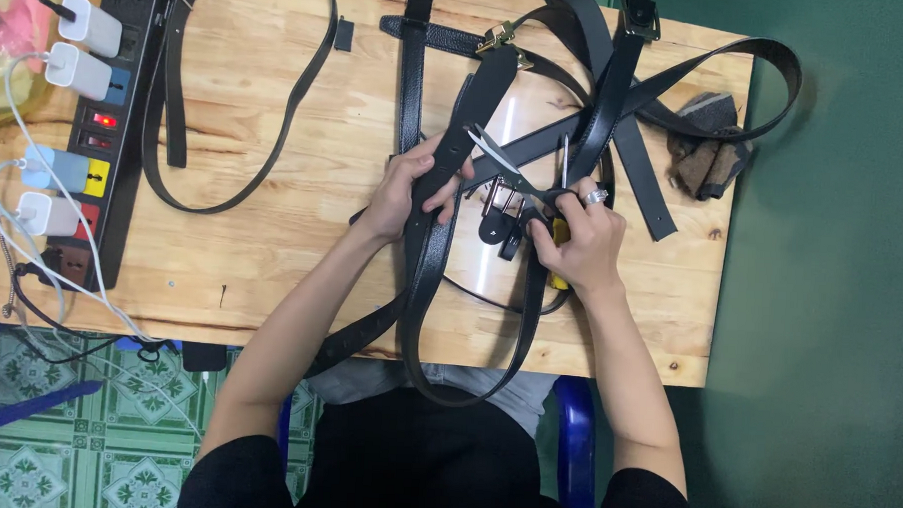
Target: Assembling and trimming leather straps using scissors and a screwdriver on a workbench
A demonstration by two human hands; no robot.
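The work takes place on a wooden table (272, 228); all positions below are given relative to it.

1. Left hand (411, 187), over the table's middle: fingers curled and pinched around a black belt (426, 263), which loops from this grip down past the table's near edge and back up toward the right hand.
2. Right hand (577, 246), right of the middle: fingers through the handles of a pair of scissors (509, 171), blades parted and pointing left toward the belt just above the left hand. A yellow-handled tool (559, 258) appears tucked under the same hand.

How to do the step well, as a judgement:
- Keep the strap taut and flat between the 2 hands so the blades meet it square, not at a slant.
- Keep the left fingertips clear of the blade line; they currently sit just beside it.
- Seat the strap deep in the blades rather than at the tips, since the material looks thick.

Hard to make out:
- A small dark fitting (501, 218) between the hands cannot be identified.
- Whether the blades touch the belt cannot be told.
- The pile of belts (617, 100) at the far right overlaps so much that a count is unreliable.
- The power strip (111, 122) at the left edge is partly cut off.
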